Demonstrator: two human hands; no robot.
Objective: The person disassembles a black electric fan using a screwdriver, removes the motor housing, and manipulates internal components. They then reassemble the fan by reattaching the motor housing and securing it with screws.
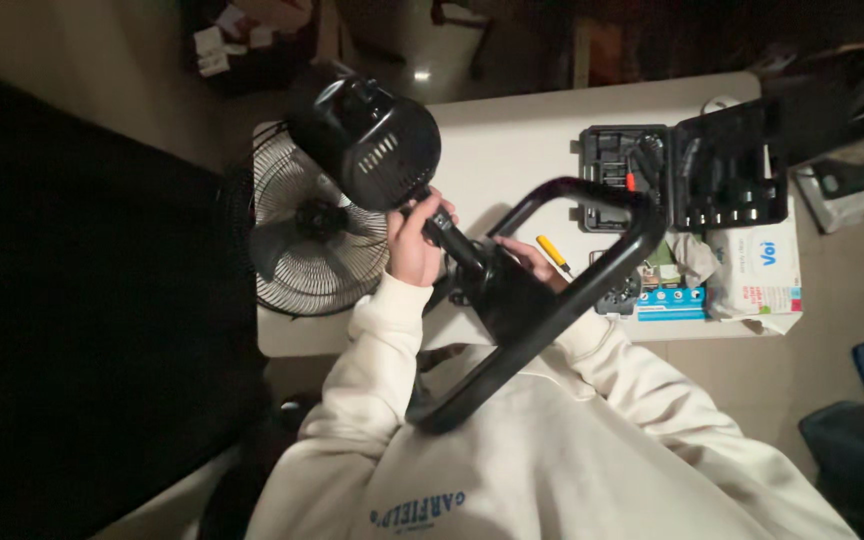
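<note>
The left hand [415, 240] is clenched around the black neck [449, 238] that joins the round black plastic fan motor housing [367, 140] to the black tubular metal stand frame [552, 290]. The housing is held up above the left part of the white rectangular table [512, 140], tilted, with its vented face toward the camera.

The right hand [530, 262] lies behind the frame, just beside the black block [507, 295] where the neck meets the frame. Most of this hand is hidden by the frame; whether it grips anything cannot be told.

The frame forms a closed loop with rounded corners. Its lower end rests against the person's cream sweatshirt [552, 460]; its upper end reaches over the table toward the open black plastic tool case [687, 165].

A yellow-handled screwdriver [553, 254] lies on the table, just beside the right hand.

A round black wire fan grille with blades [302, 235] lies flat at the left edge of the table, below the housing and just beside the left hand.

The tool case stands open at the right part of the table, with tools seated in its moulded recesses. In front of it lie a white carton [757, 270], a small blue and white box [670, 302] and crumpled wrapping [692, 255], near one another at the table's right front corner
</note>
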